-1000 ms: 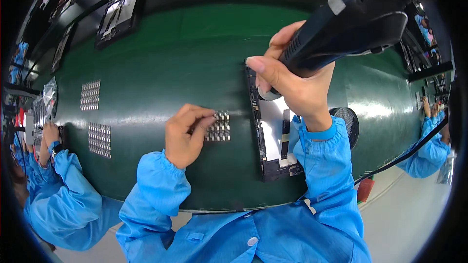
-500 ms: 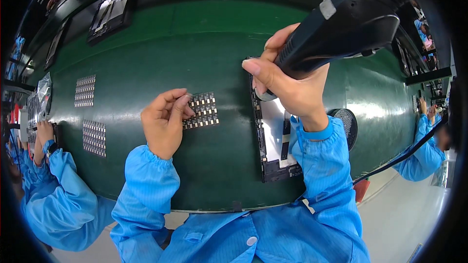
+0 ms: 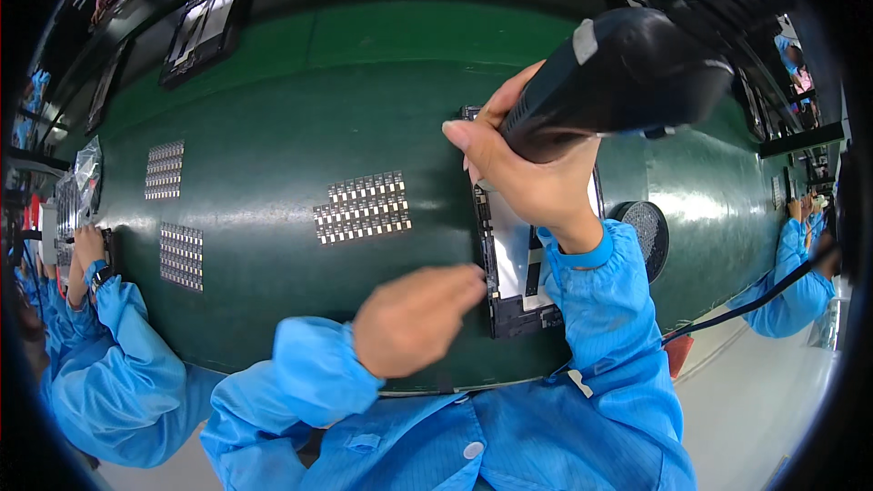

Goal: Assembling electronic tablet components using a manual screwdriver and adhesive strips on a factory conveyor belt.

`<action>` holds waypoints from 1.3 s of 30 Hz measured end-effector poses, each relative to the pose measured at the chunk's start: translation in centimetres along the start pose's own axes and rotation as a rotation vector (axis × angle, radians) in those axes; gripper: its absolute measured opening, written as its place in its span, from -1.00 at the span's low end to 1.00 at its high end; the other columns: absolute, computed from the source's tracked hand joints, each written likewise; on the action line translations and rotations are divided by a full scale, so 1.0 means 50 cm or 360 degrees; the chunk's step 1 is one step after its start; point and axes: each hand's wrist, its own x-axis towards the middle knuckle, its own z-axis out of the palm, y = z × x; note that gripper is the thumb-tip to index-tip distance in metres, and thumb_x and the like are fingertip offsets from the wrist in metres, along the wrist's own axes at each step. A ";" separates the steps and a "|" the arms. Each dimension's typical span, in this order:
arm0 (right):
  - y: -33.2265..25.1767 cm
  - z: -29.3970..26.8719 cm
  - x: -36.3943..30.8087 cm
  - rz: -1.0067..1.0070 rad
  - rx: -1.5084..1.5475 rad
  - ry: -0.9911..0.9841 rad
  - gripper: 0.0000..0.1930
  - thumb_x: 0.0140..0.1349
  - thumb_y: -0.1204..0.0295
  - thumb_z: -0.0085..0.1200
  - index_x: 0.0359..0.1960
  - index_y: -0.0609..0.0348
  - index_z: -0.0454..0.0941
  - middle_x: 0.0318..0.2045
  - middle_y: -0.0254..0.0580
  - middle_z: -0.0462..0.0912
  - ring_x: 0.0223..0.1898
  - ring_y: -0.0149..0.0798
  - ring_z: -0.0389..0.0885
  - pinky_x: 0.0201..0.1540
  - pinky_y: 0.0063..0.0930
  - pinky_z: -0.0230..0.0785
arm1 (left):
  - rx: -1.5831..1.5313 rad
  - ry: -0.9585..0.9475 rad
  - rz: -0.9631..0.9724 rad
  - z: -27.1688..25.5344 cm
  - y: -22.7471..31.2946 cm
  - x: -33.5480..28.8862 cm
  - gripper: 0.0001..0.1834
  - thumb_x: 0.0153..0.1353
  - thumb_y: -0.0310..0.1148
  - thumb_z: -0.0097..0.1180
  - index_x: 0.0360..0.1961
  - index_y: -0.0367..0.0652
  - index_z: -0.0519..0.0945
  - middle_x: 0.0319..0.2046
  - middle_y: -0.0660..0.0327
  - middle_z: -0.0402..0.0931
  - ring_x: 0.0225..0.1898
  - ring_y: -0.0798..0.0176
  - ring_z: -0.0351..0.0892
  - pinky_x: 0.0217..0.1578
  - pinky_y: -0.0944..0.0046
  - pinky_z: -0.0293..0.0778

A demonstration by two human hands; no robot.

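Note:
My right hand point(image 3: 536, 164) is wrapped round a black hand-held tool point(image 3: 618, 82) with a ribbed hose, held above a flat black-framed device point(image 3: 511, 255) with a silver inner surface. The tool's lower end is mostly hidden behind my fingers. My left hand point(image 3: 418, 314), blurred by motion, has its fingers pressed together, with the tips at the device's left edge. Whatever they may hold is too small or smeared to see. Further left lies a group of small dark parts point(image 3: 364, 209) with pale pads, set in rows and apart from both hands.
Two more sheets of small parts point(image 3: 164, 170) lie to the left on the green table point(image 3: 264, 127). A round black container point(image 3: 646, 236) stands right of the device. Similar framed devices point(image 3: 207, 23) rest on the far rack. Co-workers' sleeves point(image 3: 118, 373) show at both sides.
My left hand has left the group of small parts and moved right and nearer to me, to the device's edge. My right hand and the tool have shifted slightly left and down.

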 end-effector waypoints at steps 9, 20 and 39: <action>-0.072 -0.122 -0.039 -0.0080 0.0201 0.0491 -0.61 -0.01 0.71 0.22 -0.17 0.24 0.33 -0.63 -0.28 0.53 -0.64 -0.49 0.50 -0.61 -0.67 0.32 | 0.0583 -0.0154 0.0523 0.105 -0.023 0.050 -0.57 -0.08 -0.36 0.29 -0.17 -0.37 0.54 -0.11 -0.01 0.52 0.01 0.03 0.49 0.03 0.00 0.38; -0.078 -0.203 -0.199 0.0364 0.0314 0.0524 -0.41 -0.04 0.69 0.24 0.04 0.32 0.22 -0.68 -0.25 0.50 -0.67 -0.44 0.47 -0.60 -0.65 0.31 | 0.1093 0.0111 0.0261 0.057 -0.218 0.347 -0.70 0.10 -0.44 0.09 -0.12 -0.32 0.50 -0.06 0.03 0.47 0.04 0.04 0.44 0.10 0.13 0.34; -0.093 -0.293 -0.219 0.0141 0.0595 0.0389 -0.71 -0.16 0.46 0.23 -0.36 0.26 0.47 -0.55 0.00 0.56 -0.53 -0.05 0.56 -0.49 -0.28 0.35 | 0.0958 -0.0427 0.0231 0.243 -0.207 0.670 -0.36 -0.09 -0.28 0.36 -0.01 -0.42 0.46 0.06 -0.14 0.41 0.07 -0.14 0.42 0.11 0.08 0.29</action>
